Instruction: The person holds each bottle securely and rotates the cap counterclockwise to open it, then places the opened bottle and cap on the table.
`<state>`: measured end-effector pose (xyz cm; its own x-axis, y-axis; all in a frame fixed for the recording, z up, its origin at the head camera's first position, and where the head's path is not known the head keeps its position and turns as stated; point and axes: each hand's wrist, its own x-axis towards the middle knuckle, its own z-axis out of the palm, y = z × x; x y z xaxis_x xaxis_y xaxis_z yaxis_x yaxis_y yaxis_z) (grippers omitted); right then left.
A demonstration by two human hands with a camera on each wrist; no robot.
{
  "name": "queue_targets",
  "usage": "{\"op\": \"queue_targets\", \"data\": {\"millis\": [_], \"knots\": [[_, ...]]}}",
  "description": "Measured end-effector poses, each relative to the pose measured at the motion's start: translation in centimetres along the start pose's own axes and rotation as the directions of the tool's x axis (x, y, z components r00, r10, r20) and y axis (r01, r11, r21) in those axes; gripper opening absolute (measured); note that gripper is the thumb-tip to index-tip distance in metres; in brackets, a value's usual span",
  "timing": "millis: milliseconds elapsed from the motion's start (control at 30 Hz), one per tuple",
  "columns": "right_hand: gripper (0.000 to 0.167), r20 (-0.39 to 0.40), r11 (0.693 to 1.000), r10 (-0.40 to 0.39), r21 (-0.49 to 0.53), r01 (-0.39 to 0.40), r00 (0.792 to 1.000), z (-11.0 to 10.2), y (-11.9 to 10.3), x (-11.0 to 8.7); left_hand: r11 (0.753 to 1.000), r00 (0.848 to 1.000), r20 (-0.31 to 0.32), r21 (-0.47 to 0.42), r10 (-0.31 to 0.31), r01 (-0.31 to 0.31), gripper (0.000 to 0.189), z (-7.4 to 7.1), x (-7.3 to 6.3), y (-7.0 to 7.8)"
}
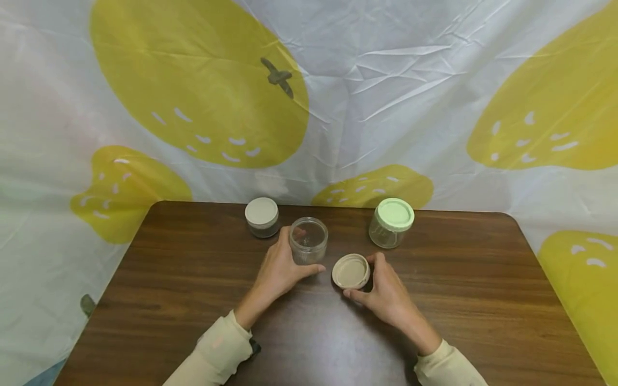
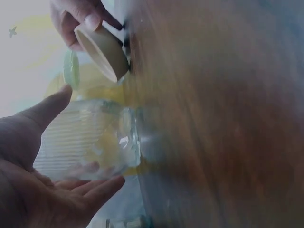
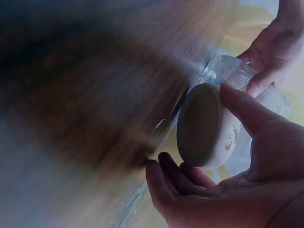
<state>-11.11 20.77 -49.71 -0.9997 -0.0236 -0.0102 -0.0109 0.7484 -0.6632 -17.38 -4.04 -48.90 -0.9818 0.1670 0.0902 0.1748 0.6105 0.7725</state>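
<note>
Clear jar (image 1: 310,246) stands upright near the middle of the far edge of the desk (image 1: 483,289), left hand (image 1: 284,268) spread around it, right hand (image 1: 388,292) pinching an upturned beige lid (image 1: 351,272) between thumb and fingers.

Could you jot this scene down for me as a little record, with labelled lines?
Surface: brown wood-look table
Left hand: spread around the clear jar; firm contact unclear
Right hand: holds the beige lid, hollow side up
Clear jar: upright, lid off
Other jars: white-lidded jar and green-lidded jar, lids on, near the far edge
Backdrop: white cloth with yellow print
</note>
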Motion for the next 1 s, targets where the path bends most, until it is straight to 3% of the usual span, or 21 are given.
{"op": "queue_targets", "data": {"millis": [433, 1000], "knots": [[0.071, -0.001, 0.988, -0.063, -0.141, 0.062, 0.998, 0.2, 0.2, 0.1, 0.997, 0.999, 0.036, 0.078, -0.003, 0.0, 0.097, -0.9, -0.1, -0.7], [0.076, -0.029, 0.931, -0.163, -0.336, 0.144, 0.986, 0.7, 0.2, -0.3, 0.999, 0.998, 0.055, 0.023, 0.035, -0.037, 0.091, -1.1, -0.4, -1.2]]}}
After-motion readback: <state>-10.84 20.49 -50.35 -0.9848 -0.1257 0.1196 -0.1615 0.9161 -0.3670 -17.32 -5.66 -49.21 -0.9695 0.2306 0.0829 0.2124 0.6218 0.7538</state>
